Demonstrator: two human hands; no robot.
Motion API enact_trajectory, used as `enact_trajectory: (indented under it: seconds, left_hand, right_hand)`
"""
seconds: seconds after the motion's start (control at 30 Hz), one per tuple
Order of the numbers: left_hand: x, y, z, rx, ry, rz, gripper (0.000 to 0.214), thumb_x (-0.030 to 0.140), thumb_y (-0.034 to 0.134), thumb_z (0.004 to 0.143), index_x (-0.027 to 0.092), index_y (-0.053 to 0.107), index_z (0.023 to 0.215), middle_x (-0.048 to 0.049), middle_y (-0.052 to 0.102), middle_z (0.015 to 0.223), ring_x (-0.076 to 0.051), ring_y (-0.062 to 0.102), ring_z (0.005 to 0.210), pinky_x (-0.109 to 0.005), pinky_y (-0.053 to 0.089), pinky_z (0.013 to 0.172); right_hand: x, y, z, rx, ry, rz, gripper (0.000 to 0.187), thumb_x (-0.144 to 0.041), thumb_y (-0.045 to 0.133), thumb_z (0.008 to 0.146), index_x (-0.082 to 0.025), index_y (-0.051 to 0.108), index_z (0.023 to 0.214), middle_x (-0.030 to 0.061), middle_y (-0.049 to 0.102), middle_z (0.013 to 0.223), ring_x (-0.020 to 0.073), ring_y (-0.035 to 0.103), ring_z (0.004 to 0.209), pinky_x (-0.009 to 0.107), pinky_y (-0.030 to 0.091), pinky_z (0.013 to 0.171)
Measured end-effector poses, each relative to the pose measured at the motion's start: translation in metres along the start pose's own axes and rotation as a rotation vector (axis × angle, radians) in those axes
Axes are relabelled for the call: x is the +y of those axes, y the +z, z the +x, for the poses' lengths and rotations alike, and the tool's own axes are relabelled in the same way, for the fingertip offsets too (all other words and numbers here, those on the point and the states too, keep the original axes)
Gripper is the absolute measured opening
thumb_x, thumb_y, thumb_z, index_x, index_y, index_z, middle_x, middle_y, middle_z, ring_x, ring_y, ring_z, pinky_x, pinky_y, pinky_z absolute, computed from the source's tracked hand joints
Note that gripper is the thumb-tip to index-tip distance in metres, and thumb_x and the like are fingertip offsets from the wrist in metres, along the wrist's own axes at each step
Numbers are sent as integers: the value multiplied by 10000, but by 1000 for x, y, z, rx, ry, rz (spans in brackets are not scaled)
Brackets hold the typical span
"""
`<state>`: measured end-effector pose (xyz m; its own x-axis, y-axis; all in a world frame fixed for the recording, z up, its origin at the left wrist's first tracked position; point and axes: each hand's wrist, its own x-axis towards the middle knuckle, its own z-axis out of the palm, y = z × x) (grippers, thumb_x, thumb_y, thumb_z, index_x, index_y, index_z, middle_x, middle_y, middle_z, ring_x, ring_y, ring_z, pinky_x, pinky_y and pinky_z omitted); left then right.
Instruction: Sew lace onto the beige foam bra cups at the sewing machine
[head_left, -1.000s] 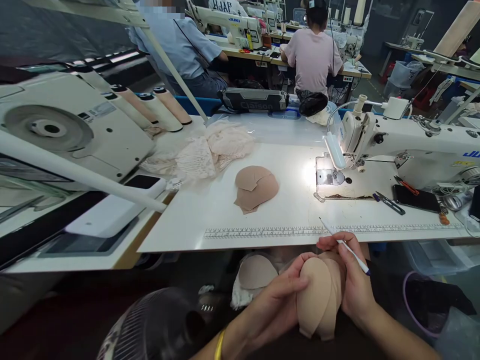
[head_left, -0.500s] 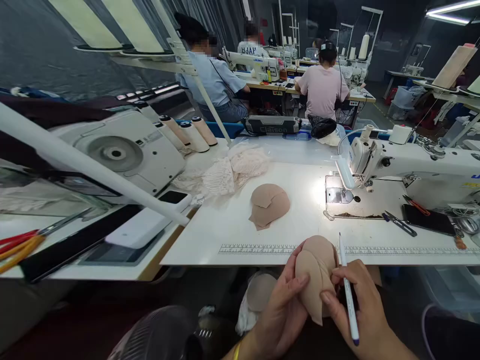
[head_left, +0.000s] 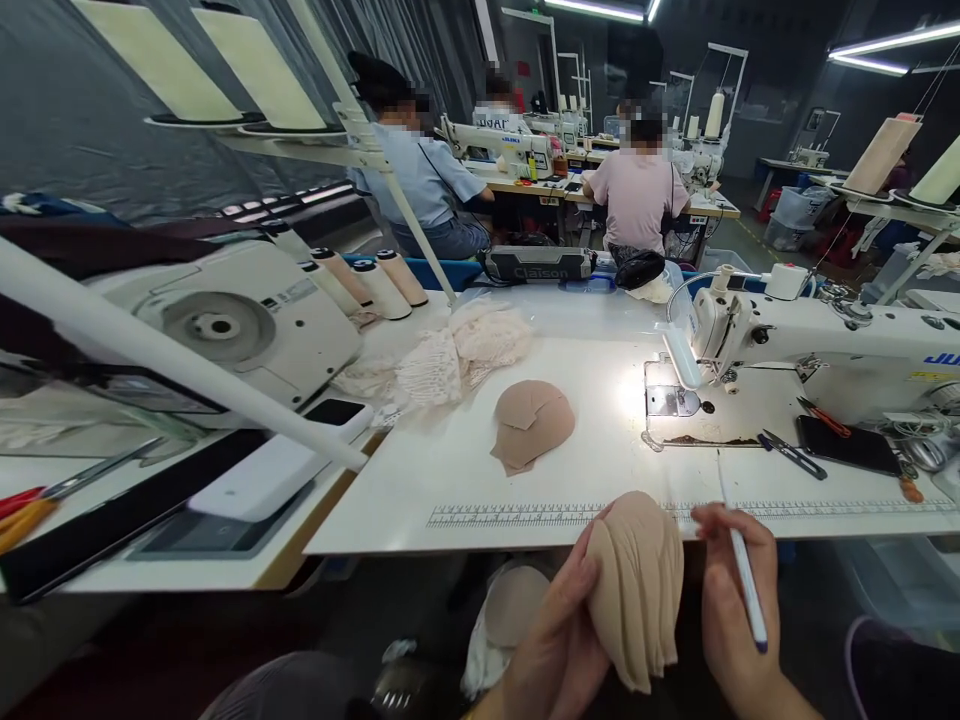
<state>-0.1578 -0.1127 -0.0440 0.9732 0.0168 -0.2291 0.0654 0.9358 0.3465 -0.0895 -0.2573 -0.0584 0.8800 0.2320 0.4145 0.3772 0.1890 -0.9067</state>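
Got white metal sewing mach (head_left: pixel 847 335) at R, w/ flat blk phone (head_left: pixel 855 450) & dark metal snips (head_left: pixel 811 468) nearby. Also see long gray-blk box (head_left: pixel 538 264) at back, peach & cream thread cones (head_left: pixel 384 290) to its L.

Holds the right hand (head_left: pixel 739 595) near the lower middle right, apart from the left hand (head_left: pixel 566 620), with fingers (head_left: pixel 759 535) bent in a light grip and tips toward the left. Angles the right wrist (head_left: pixel 766 690) in from the bottom edge. Grips firmly with the left, thumb (head_left: pixel 576 575) slanting up to the right. Slants the left wrist (head_left: pixel 517 690) up and rightward from the bottom edge.
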Motion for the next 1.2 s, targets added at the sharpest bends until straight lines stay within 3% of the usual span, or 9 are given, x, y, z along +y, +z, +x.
enact_trajectory:
  seconds: [0.1,0.3,0.4,0.57,0.73,0.87,0.97,1.03,1.2]
  left_hand:
    - [-2,-2,-1,-55,-153,-32,462,402,726,938,270,670,1377,-72,627,1462,-325,472,1445,-445,342,1231]
    - [-7,-9,-6,-33,-275,1,326,364,713,953,224,741,1247,-83,732,1253,-291,634,1246,-399,448,1121]
    - [-6,-11,-8,-46,-304,5,357,370,748,928,228,734,1256,-78,745,1200,-277,658,1199,-386,478,1085]
    - [-1,-14,-10,27,-250,10,390,359,771,913,237,714,1279,-80,718,1298,-234,671,1165,-347,516,1039]
    - [0,-10,-7,22,-173,46,410,299,822,869,277,712,1263,-60,731,1266,-222,681,1134,-338,526,1016]
    - [0,-5,-6,-7,-189,93,433,309,823,870,251,693,1279,-76,718,1276,-219,676,1123,-319,519,995]
    - [0,-4,-7,3,-178,118,470,301,834,858,254,669,1295,-74,699,1300,-225,663,1144,-324,499,1006]
    - [1,-3,-8,6,-168,141,489,301,839,852,255,654,1302,-80,697,1280,-239,662,1132,-351,492,1004]
    - [2,0,-10,-6,-204,209,527,361,847,842,217,647,1307,-129,679,1283,-254,651,1114,-359,488,971]
  right_hand:
    - [-5,-1,1,-167,215,138,428,-532,417,1064,-300,511,1412,114,531,1446,313,508,1333,502,422,1102]
    - [-14,3,-1,-211,340,396,276,-470,461,1068,-323,572,1273,49,656,1131,241,642,1074,419,520,971]
    - [-17,-1,3,-307,356,325,280,-482,498,1057,-309,599,1252,54,676,1109,233,643,1049,401,515,963]
    - [-17,-18,11,-148,297,14,231,-413,586,1032,-322,591,1245,22,632,1046,201,615,991,332,515,895]
    - [-23,-31,9,-254,274,-186,202,-333,614,1022,-325,580,1222,-18,582,911,148,577,760,260,507,698]
    - [-30,-39,18,-263,287,-225,202,-332,614,1022,-324,559,1216,-22,587,949,138,587,777,255,507,725]
    - [-34,-43,26,-372,368,-246,253,-358,615,1018,-316,531,1253,4,612,1050,169,614,913,289,514,821]
    - [-36,-45,30,-438,397,-243,214,-369,614,1017,-301,556,1212,2,600,997,173,600,883,291,506,794]
    - [-43,-49,41,-387,393,-167,201,-356,658,989,-291,578,1161,5,588,964,174,584,833,285,495,721]
